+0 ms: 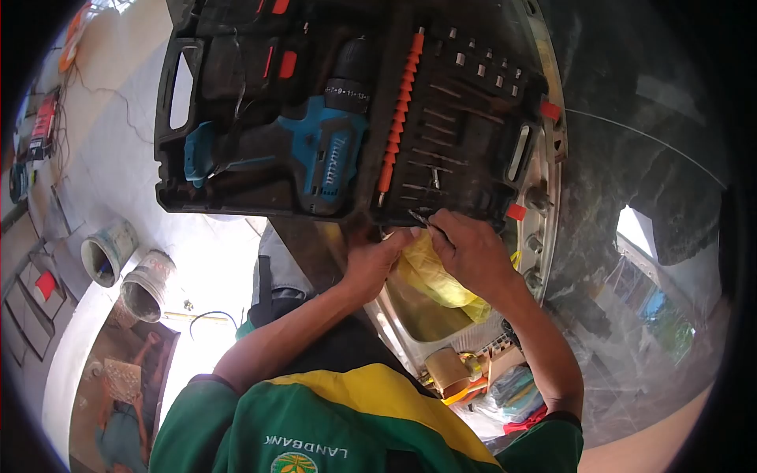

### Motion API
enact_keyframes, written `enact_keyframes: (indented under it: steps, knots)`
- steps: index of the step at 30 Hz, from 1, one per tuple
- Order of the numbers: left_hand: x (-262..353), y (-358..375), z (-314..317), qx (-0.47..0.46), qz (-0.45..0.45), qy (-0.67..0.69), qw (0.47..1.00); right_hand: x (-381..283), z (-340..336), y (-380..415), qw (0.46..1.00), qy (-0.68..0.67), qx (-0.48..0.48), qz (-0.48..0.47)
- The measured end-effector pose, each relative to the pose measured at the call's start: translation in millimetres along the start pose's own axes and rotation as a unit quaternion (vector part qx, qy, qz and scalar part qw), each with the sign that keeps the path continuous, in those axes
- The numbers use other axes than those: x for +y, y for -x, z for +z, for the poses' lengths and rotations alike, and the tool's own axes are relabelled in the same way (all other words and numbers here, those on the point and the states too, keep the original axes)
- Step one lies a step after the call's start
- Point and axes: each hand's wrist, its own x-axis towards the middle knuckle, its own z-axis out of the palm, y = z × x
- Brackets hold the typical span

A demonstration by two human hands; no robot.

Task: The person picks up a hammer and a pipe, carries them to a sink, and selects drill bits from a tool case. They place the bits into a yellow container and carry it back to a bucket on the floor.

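Together, both hands' fingers (430, 230) pinched on a small bit (418, 217), long axis toward the upper left.

tool case (236, 177): matt black moulded plastic | drill (319, 154): blue and black plastic, slightly glossy | bag (434, 276): thin crinkled yellow plastic | sink (552, 169): shiny metal | buckets (126, 272): rough, cement-crusted

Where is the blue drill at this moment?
In the head view, the blue drill lies in the open black tool case, upper centre, left of the orange bit rack and above both hands.
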Motion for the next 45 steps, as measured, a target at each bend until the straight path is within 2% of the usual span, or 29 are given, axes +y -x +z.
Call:
enact_keyframes:
  steps: [9, 12, 22, 24, 28, 31, 33, 39, 43, 45]
  knots:
    - [1, -5, -9, -0.059, 0.014, 0.019, 0.998, -10, 3, 1, 1.000, -0.003, 0.003, 0.011]
    - [-2, -9, -9, -0.060, -0.025, 0.042, 0.997, -10, 5, 1, 1.000, -0.001, 0.016, 0.001]
    - [-3, -11, -4, -0.049, 0.019, 0.041, 0.998, -11, 3, -2, 1.000, 0.005, 0.010, 0.012]
    - [-2, -11, -1, -0.043, -0.031, 0.057, 0.997, -12, 2, -3, 1.000, 0.007, 0.002, 0.023]
    - [-4, -12, 3, -0.030, -0.036, 0.054, 0.997, -13, 1, -6, 1.000, 0.004, 0.001, 0.023]
    - [-8, -14, 4, -0.027, -0.023, 0.085, 0.996, -12, 1, -7, 1.000, 0.000, -0.003, 0.022]
    - [-5, -12, 8, 0.002, 0.049, 0.041, 0.998, -9, 4, -5, 1.000, 0.018, 0.002, 0.005]
    - [0, -10, 5, -0.037, 0.065, 0.000, 0.997, -8, 9, -3, 1.000, 0.027, 0.007, 0.002]
    - [2, -10, 6, -0.016, 0.051, -0.017, 0.998, -8, 10, -1, 0.997, 0.070, -0.009, -0.026]
    - [-5, -15, 6, -0.006, 0.104, -0.037, 0.994, -11, 12, 0, 0.992, 0.118, -0.043, 0.007]
